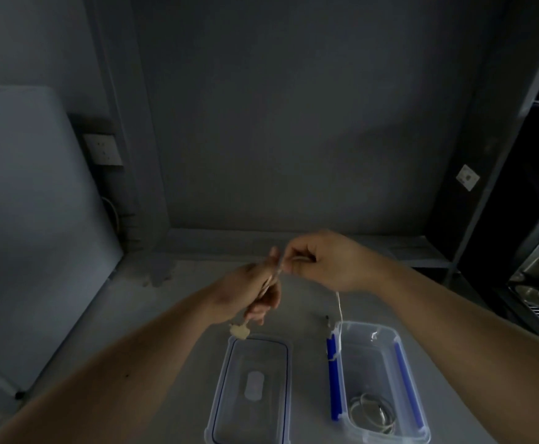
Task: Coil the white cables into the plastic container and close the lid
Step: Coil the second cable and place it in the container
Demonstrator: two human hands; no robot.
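White cable point(339, 307): thin, light, limp, springy. L hand point(255, 291) gripping loops, plug end point(239, 331) dangling; R hand point(322, 261) pinching strand. Grip near the wraps. Container point(386, 344) near right, lid point(220, 408) left, off.

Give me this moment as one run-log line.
left hand: holds cable loops | right hand: pinches cable | container: open, one coil inside | lid: off, beside container

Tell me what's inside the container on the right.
The container holds one coiled white cable at its near end; the rest of its floor shows bare. Nothing covers it: the lid lies separately to its left.
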